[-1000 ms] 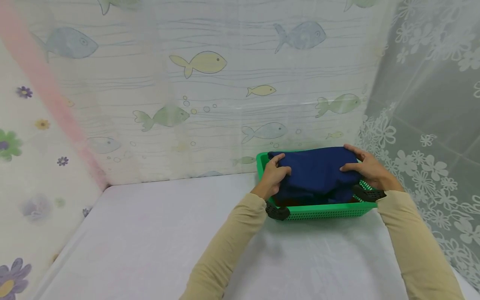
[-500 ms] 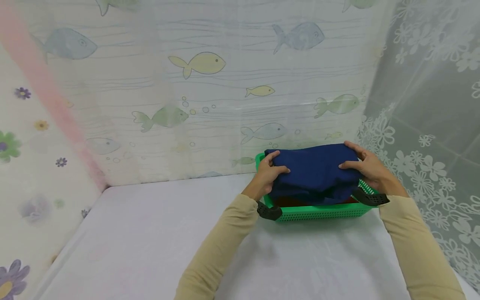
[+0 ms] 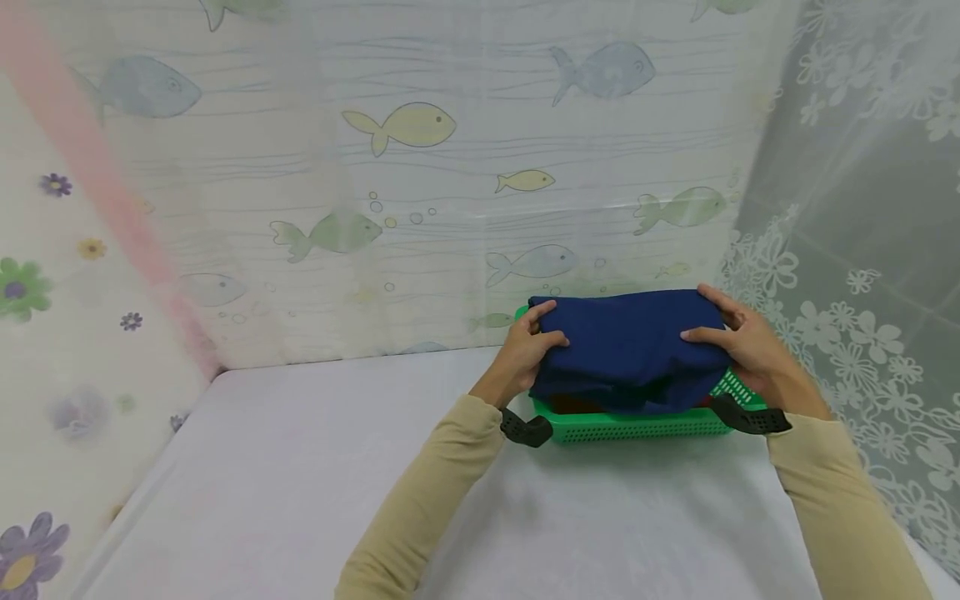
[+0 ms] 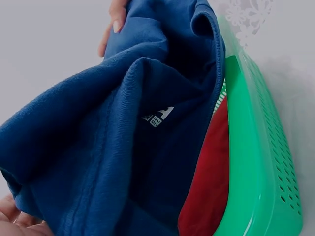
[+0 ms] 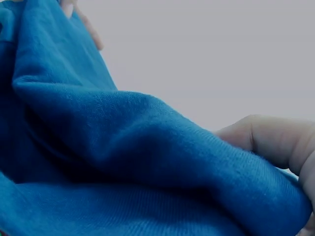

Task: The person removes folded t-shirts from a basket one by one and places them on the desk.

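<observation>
A folded navy blue shirt [image 3: 630, 346] is held over the green basket [image 3: 637, 427], hiding most of the inside. My left hand [image 3: 521, 354] grips its left end, thumb in front and fingers behind the top edge. At the right end, my right hand [image 3: 750, 346] holds it the same way. In the left wrist view, a ribbed edge and a small white printed label [image 4: 156, 118] show on the shirt. The right wrist view is filled mostly by blue fabric [image 5: 123, 132], with a thumb at its right. Red cloth [image 4: 209, 172] lies in the basket beneath.
The basket stands on a white-covered table [image 3: 300, 467], near the back wall's fish-print curtain [image 3: 420, 208]. A lace-patterned sheet [image 3: 862, 292] hangs at the right. On the left is a flower-print sheet [image 3: 75, 333].
My left hand has shifted left and my right hand slightly right, so the shirt is spread a little wider. It has come slightly nearer, covering more of the basket's left rim.
</observation>
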The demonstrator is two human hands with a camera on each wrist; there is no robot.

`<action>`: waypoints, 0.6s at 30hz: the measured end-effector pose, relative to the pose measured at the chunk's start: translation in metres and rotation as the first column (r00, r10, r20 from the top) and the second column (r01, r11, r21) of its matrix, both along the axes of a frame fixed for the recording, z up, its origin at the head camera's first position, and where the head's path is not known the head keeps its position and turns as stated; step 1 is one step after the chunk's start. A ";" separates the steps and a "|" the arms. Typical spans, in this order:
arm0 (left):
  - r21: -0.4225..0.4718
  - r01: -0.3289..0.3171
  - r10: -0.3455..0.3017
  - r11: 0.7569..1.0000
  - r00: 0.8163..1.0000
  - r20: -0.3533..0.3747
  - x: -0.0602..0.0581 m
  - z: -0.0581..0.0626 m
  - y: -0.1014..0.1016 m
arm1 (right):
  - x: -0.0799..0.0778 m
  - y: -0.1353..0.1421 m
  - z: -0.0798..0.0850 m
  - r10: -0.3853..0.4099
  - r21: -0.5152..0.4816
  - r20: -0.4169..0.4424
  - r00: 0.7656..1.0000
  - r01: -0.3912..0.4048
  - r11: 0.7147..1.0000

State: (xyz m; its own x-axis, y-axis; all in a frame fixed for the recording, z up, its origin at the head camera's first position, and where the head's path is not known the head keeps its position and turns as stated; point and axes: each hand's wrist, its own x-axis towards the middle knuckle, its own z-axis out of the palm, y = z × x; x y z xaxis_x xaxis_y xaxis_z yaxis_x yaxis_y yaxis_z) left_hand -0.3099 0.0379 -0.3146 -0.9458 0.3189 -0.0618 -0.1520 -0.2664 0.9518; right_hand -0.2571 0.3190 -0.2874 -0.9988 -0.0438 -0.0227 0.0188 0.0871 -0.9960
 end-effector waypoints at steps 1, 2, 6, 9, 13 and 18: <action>0.004 0.000 0.000 1.000 1.000 -0.005 0.001 0.001 -0.001 | 0.001 -0.001 0.000 -0.002 -0.009 -0.009 1.000 0.002 1.000; 0.007 -0.001 0.001 1.000 1.000 -0.012 0.002 0.002 -0.002 | 0.002 -0.002 0.000 -0.002 -0.018 -0.017 1.000 0.001 1.000; 0.014 0.003 -0.002 1.000 0.999 -0.033 0.006 0.006 -0.009 | 0.008 -0.009 -0.001 -0.003 -0.026 -0.054 0.999 0.001 1.000; 0.024 0.004 -0.003 1.000 0.999 -0.051 0.009 0.008 -0.015 | 0.013 -0.013 -0.001 0.002 -0.039 -0.075 0.997 -0.005 0.999; 0.038 0.008 -0.005 0.999 0.998 -0.067 0.012 0.009 -0.023 | 0.018 -0.020 -0.001 0.011 -0.021 -0.100 0.995 -0.013 1.000; 0.052 0.023 -0.018 0.998 0.996 -0.082 0.017 0.008 -0.034 | 0.024 -0.029 -0.001 0.018 0.002 -0.135 0.991 -0.018 1.000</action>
